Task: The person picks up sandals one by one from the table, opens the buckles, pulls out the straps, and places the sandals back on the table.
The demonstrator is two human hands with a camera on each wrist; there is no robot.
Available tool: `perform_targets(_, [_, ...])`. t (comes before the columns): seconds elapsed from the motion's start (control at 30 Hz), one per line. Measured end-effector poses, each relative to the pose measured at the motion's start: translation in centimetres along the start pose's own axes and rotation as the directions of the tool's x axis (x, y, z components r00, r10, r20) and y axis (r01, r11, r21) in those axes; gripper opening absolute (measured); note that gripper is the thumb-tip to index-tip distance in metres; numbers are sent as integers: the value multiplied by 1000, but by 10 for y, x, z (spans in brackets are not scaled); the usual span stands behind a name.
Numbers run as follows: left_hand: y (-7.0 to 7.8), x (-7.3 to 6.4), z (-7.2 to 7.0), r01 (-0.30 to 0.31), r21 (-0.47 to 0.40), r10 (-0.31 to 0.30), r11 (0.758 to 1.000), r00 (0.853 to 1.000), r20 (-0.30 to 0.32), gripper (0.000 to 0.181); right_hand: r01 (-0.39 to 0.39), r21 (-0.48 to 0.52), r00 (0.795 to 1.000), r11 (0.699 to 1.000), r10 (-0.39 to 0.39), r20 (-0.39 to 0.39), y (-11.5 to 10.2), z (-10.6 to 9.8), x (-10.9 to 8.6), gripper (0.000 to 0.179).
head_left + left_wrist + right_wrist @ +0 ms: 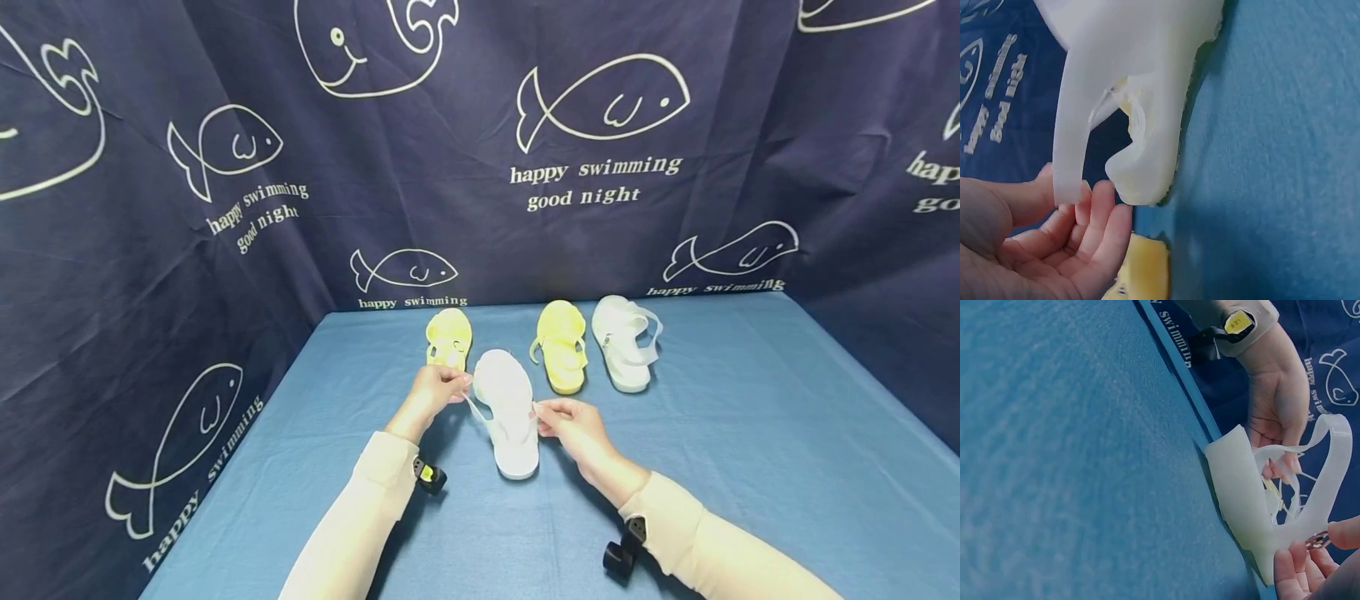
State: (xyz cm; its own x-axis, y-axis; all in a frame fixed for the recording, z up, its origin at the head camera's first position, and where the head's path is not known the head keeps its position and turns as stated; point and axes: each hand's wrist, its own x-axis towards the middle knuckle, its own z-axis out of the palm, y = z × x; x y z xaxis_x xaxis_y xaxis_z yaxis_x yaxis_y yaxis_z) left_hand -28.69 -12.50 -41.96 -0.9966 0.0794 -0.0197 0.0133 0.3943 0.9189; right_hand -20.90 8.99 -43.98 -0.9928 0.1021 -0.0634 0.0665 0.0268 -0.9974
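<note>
A white sandal [504, 385] lies on the blue cloth-covered table between both hands, its toe end facing away. My left hand [435, 390] pinches the free end of its strap [1070, 153], drawn out to the sandal's left. In the left wrist view, the strap's tip sits between thumb and fingers. At the sandal's right side, my right hand [572, 423] pinches the small metallic buckle [1318, 540] between thumb and fingers. The right wrist view shows the rear strap [1335, 447] looping up from the sandal.
Just beyond my left hand lies a yellow sandal [450, 329], partly covered by it. Another yellow sandal [561, 343] and a second white sandal [621, 354] lie at the back right. Dark blue cloth [480, 192] with fish drawings hangs behind the table and along its sides.
</note>
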Motion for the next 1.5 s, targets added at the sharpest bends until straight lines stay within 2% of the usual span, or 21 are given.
perform_targets(0.23, [0, 2, -1, -18, -18, 18, 1000, 1000, 12, 18, 3, -9, 1000, 1000, -3, -8, 1, -1, 1, 22])
perform_targets(0.47, [1, 1, -1, 7, -25, -6, 1000, 1000, 10, 20, -28, -16, 1000, 999, 28, -1, 0, 4, 1, 23])
perform_targets(0.67, [4, 2, 0, 21, 8, -21, 1000, 1000, -14, 25, -30, -49, 1000, 998, 30, 6, -1, 5, 2, 23])
perform_targets(0.9, [9, 1, 3, 0, 46, 1, 999, 1000, -22, 30, -38, -52, 999, 998, 38, 2, -1, 9, 1, 25])
perform_targets(1.13, [8, 0, 2, 2, 37, -1, 999, 1000, -24, 35, -50, -65, 999, 997, 50, -1, -1, 12, 1, 26])
perform_targets(1.5, [6, -3, 0, -10, 21, 11, 1000, 999, -34, 31, -44, -69, 999, 997, 44, -1, -3, 10, 1, 27])
